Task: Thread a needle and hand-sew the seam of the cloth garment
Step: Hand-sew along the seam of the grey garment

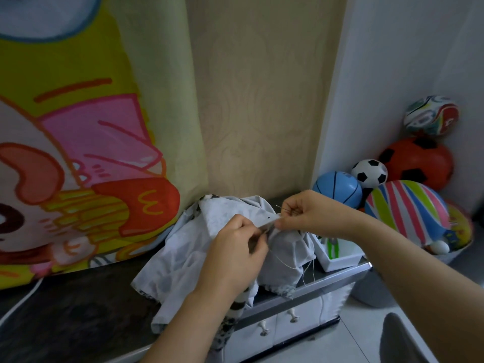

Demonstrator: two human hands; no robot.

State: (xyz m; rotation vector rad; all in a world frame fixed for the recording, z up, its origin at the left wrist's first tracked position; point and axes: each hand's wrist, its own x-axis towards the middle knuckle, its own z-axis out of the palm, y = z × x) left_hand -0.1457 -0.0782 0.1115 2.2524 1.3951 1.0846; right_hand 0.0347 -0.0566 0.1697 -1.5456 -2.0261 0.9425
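Observation:
A pale grey cloth garment point(188, 258) lies bunched on the dark countertop point(78, 310), draping over its front edge. My left hand point(235, 247) pinches a folded seam of the cloth and lifts it. Just right of it, my right hand point(301, 213) pinches a thin needle point(279, 208) at the seam, fingers curled. A white thread point(288, 265) trails down from the seam and hangs over the counter edge.
A white box point(337, 258) with green-handled items stands at the counter's right end. Several colourful balls point(408, 205) are piled in the right corner. A cartoon-print curtain point(78, 153) hangs at left. White drawers point(277, 328) sit below the counter, and a grey chair back point(403, 339) stands at lower right.

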